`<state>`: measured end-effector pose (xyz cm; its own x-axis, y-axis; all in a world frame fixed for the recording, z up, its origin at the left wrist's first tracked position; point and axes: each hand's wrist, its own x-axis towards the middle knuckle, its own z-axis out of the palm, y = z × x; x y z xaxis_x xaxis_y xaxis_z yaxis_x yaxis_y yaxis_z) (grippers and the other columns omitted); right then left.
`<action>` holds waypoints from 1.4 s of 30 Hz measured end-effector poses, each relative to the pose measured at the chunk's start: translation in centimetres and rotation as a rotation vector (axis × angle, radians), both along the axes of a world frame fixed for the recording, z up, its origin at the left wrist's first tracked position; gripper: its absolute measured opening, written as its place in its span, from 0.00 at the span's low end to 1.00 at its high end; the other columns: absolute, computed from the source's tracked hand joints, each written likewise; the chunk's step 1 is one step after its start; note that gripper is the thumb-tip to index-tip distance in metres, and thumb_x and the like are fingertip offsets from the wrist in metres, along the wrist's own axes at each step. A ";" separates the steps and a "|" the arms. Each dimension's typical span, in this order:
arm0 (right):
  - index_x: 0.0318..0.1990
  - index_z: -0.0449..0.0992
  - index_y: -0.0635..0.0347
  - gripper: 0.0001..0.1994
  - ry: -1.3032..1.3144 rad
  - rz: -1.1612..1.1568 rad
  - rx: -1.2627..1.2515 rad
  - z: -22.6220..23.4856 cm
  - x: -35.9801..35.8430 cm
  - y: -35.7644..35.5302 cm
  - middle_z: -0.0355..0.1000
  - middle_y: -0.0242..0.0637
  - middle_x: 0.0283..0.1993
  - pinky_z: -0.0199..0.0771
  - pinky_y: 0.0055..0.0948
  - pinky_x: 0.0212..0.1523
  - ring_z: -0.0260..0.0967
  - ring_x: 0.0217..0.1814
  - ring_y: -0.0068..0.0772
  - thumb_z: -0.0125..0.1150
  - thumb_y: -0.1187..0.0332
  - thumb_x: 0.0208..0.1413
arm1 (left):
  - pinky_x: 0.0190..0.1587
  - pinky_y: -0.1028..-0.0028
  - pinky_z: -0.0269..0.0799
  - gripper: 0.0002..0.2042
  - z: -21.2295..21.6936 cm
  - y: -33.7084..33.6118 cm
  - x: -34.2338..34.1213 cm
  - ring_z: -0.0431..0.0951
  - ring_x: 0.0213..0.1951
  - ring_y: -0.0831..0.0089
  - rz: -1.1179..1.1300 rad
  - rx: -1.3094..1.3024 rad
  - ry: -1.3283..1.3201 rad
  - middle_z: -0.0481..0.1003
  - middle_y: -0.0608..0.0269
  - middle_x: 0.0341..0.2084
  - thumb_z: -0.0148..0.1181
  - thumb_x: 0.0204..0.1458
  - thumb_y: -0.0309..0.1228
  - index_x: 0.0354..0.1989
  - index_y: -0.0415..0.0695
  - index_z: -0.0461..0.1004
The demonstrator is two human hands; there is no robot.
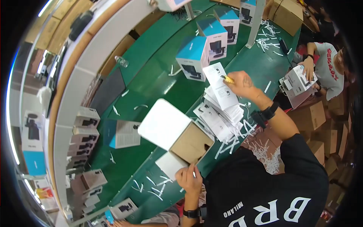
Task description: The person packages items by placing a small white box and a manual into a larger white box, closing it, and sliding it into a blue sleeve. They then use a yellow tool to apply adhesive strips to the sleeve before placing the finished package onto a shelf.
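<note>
An open cardboard box (189,143) with white lid flaps and a brown inside stands at the near edge of the green table. My left hand (189,180) closes its fingers on the box's near edge. Above the pile of white printed leaflets (223,119), right of the box, my right hand (242,85) is closed round a small yellow tool (228,79) whose kind is unclear. One printed leaflet (221,90) lies under its fingers, tilted over the pile; whether they grip it too is hard to see.
Blue-and-white product boxes (193,58) stand in a row beyond the pile. Another box (126,134) lies to the left. White paper strips (159,189) are scattered about the green table (151,81). At right a co-worker (327,68) handles a white box. A shelf (81,81) curves along the left.
</note>
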<state>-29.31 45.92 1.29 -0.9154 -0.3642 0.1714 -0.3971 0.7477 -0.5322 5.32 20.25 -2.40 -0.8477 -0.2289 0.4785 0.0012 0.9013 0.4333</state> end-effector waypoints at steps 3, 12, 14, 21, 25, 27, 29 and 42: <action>0.32 0.76 0.63 0.08 -0.204 0.044 -0.138 1.8 0.6 1.7 0.76 0.39 0.32 0.71 0.40 0.32 0.74 0.29 0.38 0.64 0.67 0.57 | 0.42 0.61 0.71 0.20 2.9 -0.2 -0.5 0.76 0.40 0.57 0.018 0.039 0.106 0.77 0.58 0.30 0.72 0.43 0.20 0.47 0.41 0.78; 0.55 0.69 0.64 0.23 -0.319 0.400 -0.505 8.7 15.4 -10.5 0.72 0.35 0.34 0.70 0.32 0.32 0.69 0.29 0.24 0.64 0.72 0.50 | 0.28 0.75 0.75 0.36 2.8 -2.6 0.4 0.78 0.29 0.72 0.278 1.132 0.010 0.79 0.56 0.33 0.55 0.53 0.17 0.73 0.37 0.51; 0.59 0.67 0.62 0.27 -0.183 0.427 -0.446 7.2 16.8 -15.2 0.73 0.42 0.39 0.73 0.34 0.32 0.73 0.31 0.35 0.63 0.75 0.49 | 0.24 0.76 0.74 0.35 3.8 -2.6 0.6 0.77 0.26 0.74 0.206 1.254 0.007 0.79 0.55 0.32 0.50 0.53 0.17 0.73 0.36 0.50; 0.61 0.68 0.55 0.29 0.182 0.552 -0.515 1.1 22.0 -21.4 0.70 0.41 0.40 0.79 0.43 0.31 0.75 0.29 0.49 0.65 0.69 0.49 | 0.24 0.78 0.74 0.37 4.1 -4.0 2.5 0.77 0.27 0.76 0.101 1.342 -0.099 0.79 0.54 0.34 0.48 0.53 0.16 0.74 0.36 0.47; 0.62 0.69 0.54 0.31 0.383 0.676 -0.358 0.0 25.1 -17.6 0.70 0.38 0.40 0.79 0.40 0.27 0.77 0.30 0.46 0.69 0.68 0.46 | 0.25 0.79 0.73 0.37 3.9 -4.3 3.0 0.76 0.28 0.77 0.051 1.352 -0.105 0.79 0.54 0.36 0.48 0.53 0.17 0.75 0.35 0.45; 0.61 0.70 0.52 0.31 0.319 0.678 -0.229 0.0 25.6 -16.2 0.72 0.39 0.37 0.76 0.37 0.24 0.75 0.27 0.42 0.70 0.70 0.45 | 0.25 0.79 0.73 0.37 4.0 -4.2 2.9 0.76 0.28 0.77 0.032 1.351 -0.109 0.79 0.54 0.36 0.48 0.53 0.17 0.75 0.35 0.45; 0.61 0.71 0.52 0.31 0.283 0.675 -0.166 0.6 25.8 -15.0 0.72 0.39 0.36 0.75 0.35 0.22 0.74 0.25 0.41 0.71 0.72 0.44 | 0.26 0.78 0.74 0.37 4.2 -4.5 2.8 0.76 0.27 0.78 0.068 1.366 -0.096 0.79 0.55 0.35 0.49 0.53 0.17 0.74 0.34 0.47; 0.59 0.63 0.61 0.36 -0.384 0.280 -0.208 1.7 18.7 -10.4 0.73 0.45 0.38 0.75 0.35 0.43 0.76 0.42 0.39 0.75 0.50 0.50 | 0.68 0.44 0.54 0.41 4.6 -0.1 -4.0 0.59 0.68 0.37 -0.153 0.209 -0.071 0.56 0.34 0.69 0.70 0.49 0.37 0.71 0.36 0.59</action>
